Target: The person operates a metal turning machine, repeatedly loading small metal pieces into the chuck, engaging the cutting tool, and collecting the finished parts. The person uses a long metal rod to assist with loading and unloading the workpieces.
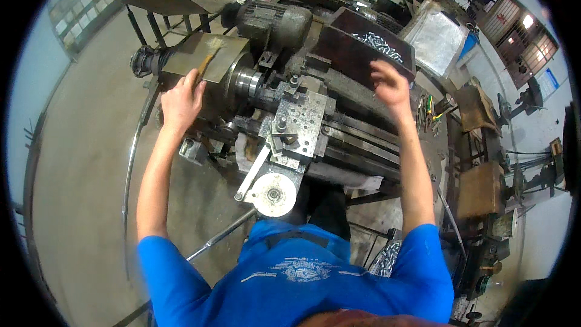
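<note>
Yellowish brush (208, 61) (bristles (214, 43) foremost) juts past fingers (189, 81) of the left hand (181, 103)

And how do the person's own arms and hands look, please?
The left hand and right hand are both ungloved. The forearms are bare too, below the short blue sleeves of a T-shirt with a pale print.
</note>
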Tool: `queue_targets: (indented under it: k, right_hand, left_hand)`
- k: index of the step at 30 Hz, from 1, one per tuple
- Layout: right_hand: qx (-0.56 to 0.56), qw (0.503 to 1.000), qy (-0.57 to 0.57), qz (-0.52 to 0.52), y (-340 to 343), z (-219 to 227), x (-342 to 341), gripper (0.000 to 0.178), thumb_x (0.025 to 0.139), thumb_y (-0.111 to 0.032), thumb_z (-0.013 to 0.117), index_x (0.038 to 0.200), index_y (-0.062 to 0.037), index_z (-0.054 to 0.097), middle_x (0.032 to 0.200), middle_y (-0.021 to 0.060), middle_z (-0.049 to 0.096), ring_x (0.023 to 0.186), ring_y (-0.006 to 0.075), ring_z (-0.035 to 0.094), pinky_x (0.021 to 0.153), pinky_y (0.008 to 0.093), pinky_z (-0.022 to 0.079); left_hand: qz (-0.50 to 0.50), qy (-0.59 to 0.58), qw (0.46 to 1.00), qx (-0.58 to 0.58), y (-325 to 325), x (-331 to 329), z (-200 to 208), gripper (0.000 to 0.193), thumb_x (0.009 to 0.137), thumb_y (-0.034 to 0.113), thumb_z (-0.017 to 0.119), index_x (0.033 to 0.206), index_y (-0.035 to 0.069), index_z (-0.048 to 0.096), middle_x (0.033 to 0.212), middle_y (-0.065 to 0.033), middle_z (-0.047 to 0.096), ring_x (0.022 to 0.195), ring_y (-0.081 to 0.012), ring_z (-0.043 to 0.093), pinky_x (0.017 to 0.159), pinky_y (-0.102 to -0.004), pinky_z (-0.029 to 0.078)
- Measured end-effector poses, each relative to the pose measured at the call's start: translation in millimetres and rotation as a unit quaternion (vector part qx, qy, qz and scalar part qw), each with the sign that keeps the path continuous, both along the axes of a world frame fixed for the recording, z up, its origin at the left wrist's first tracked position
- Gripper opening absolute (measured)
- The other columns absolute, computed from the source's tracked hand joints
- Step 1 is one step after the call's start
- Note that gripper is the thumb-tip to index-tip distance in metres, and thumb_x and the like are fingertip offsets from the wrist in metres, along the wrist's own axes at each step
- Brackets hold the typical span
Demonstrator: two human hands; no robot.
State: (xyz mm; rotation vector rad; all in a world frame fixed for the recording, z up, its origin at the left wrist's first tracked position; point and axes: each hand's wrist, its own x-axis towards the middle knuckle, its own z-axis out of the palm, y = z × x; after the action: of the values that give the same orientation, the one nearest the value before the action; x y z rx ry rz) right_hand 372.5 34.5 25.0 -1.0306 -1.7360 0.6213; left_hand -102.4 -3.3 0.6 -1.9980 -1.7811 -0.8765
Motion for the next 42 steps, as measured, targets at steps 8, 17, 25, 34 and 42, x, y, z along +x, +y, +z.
queue_targets:
  k: [8,17,25,34,42]
  right_hand:
    - [-0.087,0.991,-0.063,-0.080,-92,-51,5,0.043,0.058,0.006,0.050,0.097,-0.0032,0.067,0.108,0.0100,0.063,0.084,0.0125,0.061,0.076,0.0244,0.047]
    - [-0.165,0.980,-0.073,-0.088,-159,-75,26,0.040,0.061,-0.011,0.057,0.099,0.0015,0.065,0.095,0.0089,0.066,0.087,0.0159,0.061,0.080,0.0284,0.046]
    - [-0.177,0.977,-0.050,-0.111,-175,-74,16,0.045,0.058,-0.010,0.052,0.099,0.0030,0.065,0.088,0.0070,0.065,0.084,0.0141,0.060,0.078,0.0262,0.046]
    - [-0.191,0.976,-0.055,-0.093,-196,-88,17,0.044,0.058,-0.004,0.049,0.098,0.0039,0.065,0.085,0.0084,0.066,0.082,0.0153,0.061,0.079,0.0270,0.046]
    - [-0.226,0.965,-0.062,-0.115,-210,-90,10,0.043,0.058,0.000,0.047,0.096,0.0036,0.066,0.086,0.0090,0.066,0.081,0.0145,0.061,0.079,0.0262,0.047]
  left_hand:
    - [-0.055,-0.063,0.996,0.044,7,5,-10,0.032,0.087,0.026,0.056,0.112,0.006,0.057,0.095,-0.0151,0.064,0.079,-0.0326,0.063,0.068,-0.0381,0.050]
    - [-0.053,-0.099,0.989,0.097,-21,31,-13,0.030,0.086,0.025,0.057,0.111,0.009,0.056,0.089,-0.0125,0.063,0.072,-0.0326,0.062,0.060,-0.0388,0.049]
    - [-0.147,-0.204,0.966,0.059,-18,48,-10,0.025,0.087,0.016,0.056,0.106,0.000,0.061,0.084,-0.0190,0.064,0.074,-0.0290,0.065,0.065,-0.0334,0.048]
    - [-0.217,-0.147,0.961,-0.086,-18,106,-24,0.019,0.083,0.015,0.051,0.091,0.001,0.063,0.071,-0.0208,0.060,0.068,-0.0367,0.060,0.063,-0.0458,0.047]
    - [-0.210,-0.145,0.959,-0.124,-6,105,-23,0.020,0.082,0.016,0.056,0.093,0.002,0.066,0.073,-0.0222,0.060,0.071,-0.0365,0.061,0.062,-0.0405,0.048]
